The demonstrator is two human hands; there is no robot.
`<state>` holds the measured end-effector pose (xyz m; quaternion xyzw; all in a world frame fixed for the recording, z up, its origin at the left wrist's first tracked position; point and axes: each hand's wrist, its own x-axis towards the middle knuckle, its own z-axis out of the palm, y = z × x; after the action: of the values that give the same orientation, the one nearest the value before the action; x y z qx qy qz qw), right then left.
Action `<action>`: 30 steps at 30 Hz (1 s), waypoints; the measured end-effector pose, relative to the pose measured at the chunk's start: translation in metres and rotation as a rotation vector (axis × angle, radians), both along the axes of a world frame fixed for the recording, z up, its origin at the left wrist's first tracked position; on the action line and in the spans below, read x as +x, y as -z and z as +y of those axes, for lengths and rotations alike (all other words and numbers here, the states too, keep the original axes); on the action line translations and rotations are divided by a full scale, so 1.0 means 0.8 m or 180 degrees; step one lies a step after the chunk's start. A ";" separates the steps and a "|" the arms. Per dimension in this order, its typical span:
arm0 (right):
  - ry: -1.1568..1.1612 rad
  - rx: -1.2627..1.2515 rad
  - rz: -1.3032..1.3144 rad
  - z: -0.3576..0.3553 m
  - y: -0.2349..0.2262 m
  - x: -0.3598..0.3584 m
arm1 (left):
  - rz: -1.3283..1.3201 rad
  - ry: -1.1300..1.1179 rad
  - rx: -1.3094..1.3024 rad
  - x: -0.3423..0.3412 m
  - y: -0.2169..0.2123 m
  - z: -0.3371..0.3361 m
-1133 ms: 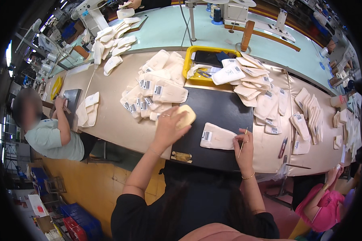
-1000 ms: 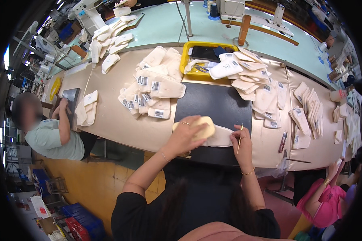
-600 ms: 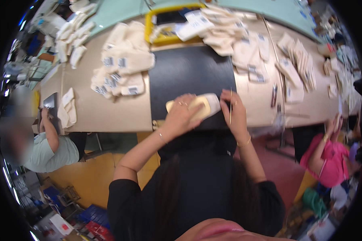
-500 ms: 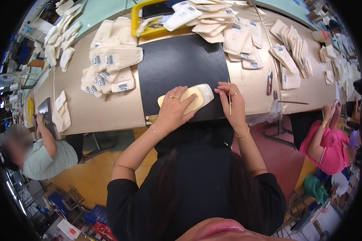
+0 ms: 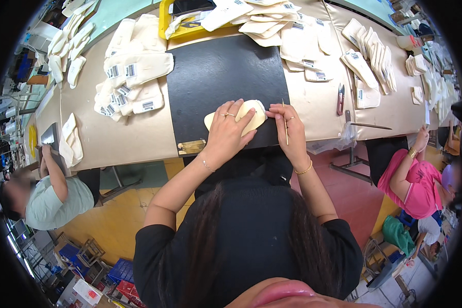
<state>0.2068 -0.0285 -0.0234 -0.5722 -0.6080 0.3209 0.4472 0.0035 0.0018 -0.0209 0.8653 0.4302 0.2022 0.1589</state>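
A pale yellow, rounded flat pad (image 5: 258, 117) lies on the black mat (image 5: 215, 66) before me. My left hand (image 5: 227, 131) rests over it from above, fingers spread across its top and thumb towards the near edge. A little white fabric (image 5: 260, 104) shows at the pad's far right end. Against that end, the fingertips of my right hand (image 5: 292, 134) touch the rim. The same hand holds a thin, straw-coloured stick (image 5: 286, 131), roughly upright in the picture. What lies beneath the pad is hidden.
Labelled cream fabric pieces (image 5: 148, 74) are heaped left of the mat; more stacks (image 5: 299, 46) stand at right. A yellow tray (image 5: 164, 20) sits at the back. Thread snips (image 5: 341, 100) and a dark rod (image 5: 372, 126) lie right. Co-workers sit at both sides.
The right hand has moved left, its fingertips now at the pad's end. Much less white fabric sticks out there. The left hand has shifted slightly, still on the pad.
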 end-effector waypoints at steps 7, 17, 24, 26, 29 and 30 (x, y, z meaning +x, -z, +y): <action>0.0038 -0.0288 0.0342 0.002 -0.010 -0.001 | 0.0027 0.0023 -0.0036 0.002 0.001 0.003; 0.0297 -0.0340 0.0425 0.018 -0.011 0.001 | 0.0022 0.0128 0.0113 0.001 0.004 0.008; 0.0202 -0.0345 0.0543 0.027 -0.016 -0.005 | 0.0015 0.0136 0.0173 0.003 0.006 0.009; 0.0100 -0.0468 0.0340 0.028 -0.017 -0.006 | 0.0027 0.0146 0.0157 0.002 0.003 0.009; 0.0019 -0.0401 0.0132 0.031 -0.016 -0.010 | 0.0092 0.0129 0.0126 0.003 -0.002 0.009; -0.0026 -0.0357 0.0098 0.032 -0.016 -0.011 | 0.0111 0.0123 0.0123 0.004 -0.003 0.008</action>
<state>0.1978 -0.0029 -0.0109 -0.5888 -0.5844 0.3650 0.4224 0.0065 0.0084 -0.0185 0.8798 0.4121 0.1923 0.1385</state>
